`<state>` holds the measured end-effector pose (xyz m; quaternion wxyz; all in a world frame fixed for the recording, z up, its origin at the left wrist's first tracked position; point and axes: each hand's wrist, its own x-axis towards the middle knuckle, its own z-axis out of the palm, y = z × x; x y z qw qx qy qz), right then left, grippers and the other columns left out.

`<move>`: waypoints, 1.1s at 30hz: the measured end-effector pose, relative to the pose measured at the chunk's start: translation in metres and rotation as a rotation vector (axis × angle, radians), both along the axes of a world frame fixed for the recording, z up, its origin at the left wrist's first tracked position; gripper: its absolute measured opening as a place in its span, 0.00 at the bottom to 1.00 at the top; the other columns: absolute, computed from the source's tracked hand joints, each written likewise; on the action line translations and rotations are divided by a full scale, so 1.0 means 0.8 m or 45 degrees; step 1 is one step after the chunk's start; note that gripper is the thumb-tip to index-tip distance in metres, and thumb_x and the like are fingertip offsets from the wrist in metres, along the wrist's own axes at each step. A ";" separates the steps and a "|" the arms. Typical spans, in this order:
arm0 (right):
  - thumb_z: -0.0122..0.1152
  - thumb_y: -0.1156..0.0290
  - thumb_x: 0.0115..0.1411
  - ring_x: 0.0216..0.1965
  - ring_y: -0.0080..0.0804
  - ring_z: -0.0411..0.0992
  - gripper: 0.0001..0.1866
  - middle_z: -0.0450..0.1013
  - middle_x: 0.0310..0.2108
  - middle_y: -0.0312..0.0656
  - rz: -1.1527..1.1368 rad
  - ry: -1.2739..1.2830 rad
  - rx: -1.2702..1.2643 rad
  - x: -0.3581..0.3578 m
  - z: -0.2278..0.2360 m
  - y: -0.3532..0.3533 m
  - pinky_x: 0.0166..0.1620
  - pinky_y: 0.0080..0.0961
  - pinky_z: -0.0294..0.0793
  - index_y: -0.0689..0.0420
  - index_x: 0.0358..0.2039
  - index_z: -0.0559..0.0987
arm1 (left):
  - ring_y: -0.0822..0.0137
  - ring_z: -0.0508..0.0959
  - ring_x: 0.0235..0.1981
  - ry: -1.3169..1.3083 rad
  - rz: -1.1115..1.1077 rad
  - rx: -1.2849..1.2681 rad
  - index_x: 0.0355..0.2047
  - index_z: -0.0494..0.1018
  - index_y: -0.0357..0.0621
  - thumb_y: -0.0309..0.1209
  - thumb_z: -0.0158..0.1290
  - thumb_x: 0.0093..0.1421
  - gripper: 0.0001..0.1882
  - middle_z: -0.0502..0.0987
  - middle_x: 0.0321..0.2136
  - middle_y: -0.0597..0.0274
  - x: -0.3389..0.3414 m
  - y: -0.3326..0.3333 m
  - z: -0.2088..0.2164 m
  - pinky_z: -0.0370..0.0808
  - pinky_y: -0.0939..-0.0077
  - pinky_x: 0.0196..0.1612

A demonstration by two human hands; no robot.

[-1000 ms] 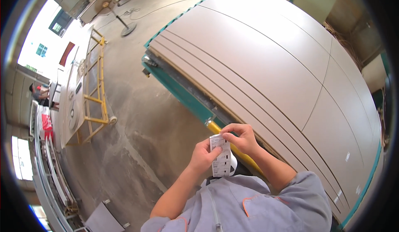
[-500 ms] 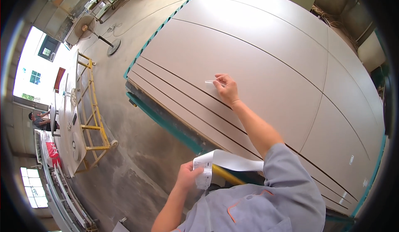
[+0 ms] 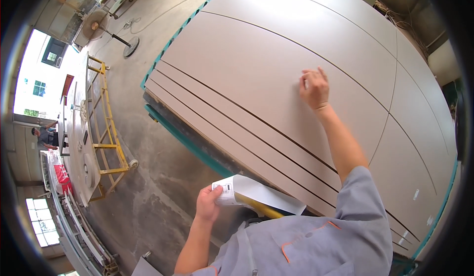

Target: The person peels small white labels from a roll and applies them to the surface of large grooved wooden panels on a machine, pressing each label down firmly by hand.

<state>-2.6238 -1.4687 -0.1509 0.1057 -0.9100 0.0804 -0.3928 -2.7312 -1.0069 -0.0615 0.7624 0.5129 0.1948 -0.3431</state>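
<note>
And there you were, with your left hand [image 3: 208, 203] out low in front of your body, its grip pinching the printed end of a white strip of labels [image 3: 261, 191] between thumb and fingers. The strip curved away to your right, just beside the near edge of the big pale panel [image 3: 276, 73], and a yellow bar [image 3: 269, 210] showed beneath it. Up over the panel's flat face went your right hand [image 3: 314, 88], arm reaching well out, fingers curled toward the thumb; whether that grip pinched anything, there was no telling from this angle. Dark grooves ran along the panel, which lay on a green-edged counter [image 3: 190, 145], and a small pale sticker [image 3: 416, 194] sat on its surface far to your right. Off to your left stood a yellow-framed trolley [image 3: 105, 146], with a standing fan [image 3: 95, 25] beyond it and another person [image 3: 45, 137] by the far side.
</note>
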 end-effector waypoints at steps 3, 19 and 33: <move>0.62 0.67 0.55 0.47 0.38 0.75 0.09 0.78 0.42 0.43 0.005 0.547 0.109 -0.012 0.003 0.056 0.66 0.40 0.56 0.57 0.34 0.79 | 0.62 0.81 0.38 -0.063 -0.007 -0.026 0.43 0.75 0.29 0.26 0.51 0.62 0.12 0.81 0.38 0.53 0.006 0.006 0.007 0.75 0.69 0.47; 0.58 0.49 0.58 0.70 0.45 0.48 0.39 0.52 0.68 0.50 -0.039 1.150 0.340 -0.083 0.053 0.154 0.69 0.40 0.47 0.63 0.63 0.63 | 0.73 0.78 0.35 -0.267 -0.239 -0.227 0.42 0.76 0.32 0.29 0.52 0.64 0.12 0.80 0.35 0.60 0.084 -0.007 0.009 0.75 0.77 0.42; 0.66 0.74 0.54 0.27 0.19 0.67 0.06 0.74 0.26 0.35 0.120 0.476 1.591 -0.238 0.223 0.265 0.34 0.21 0.70 0.62 0.30 0.79 | 0.76 0.76 0.33 -0.700 -1.057 -0.170 0.40 0.77 0.35 0.30 0.58 0.60 0.12 0.80 0.32 0.65 0.063 -0.136 0.053 0.73 0.78 0.37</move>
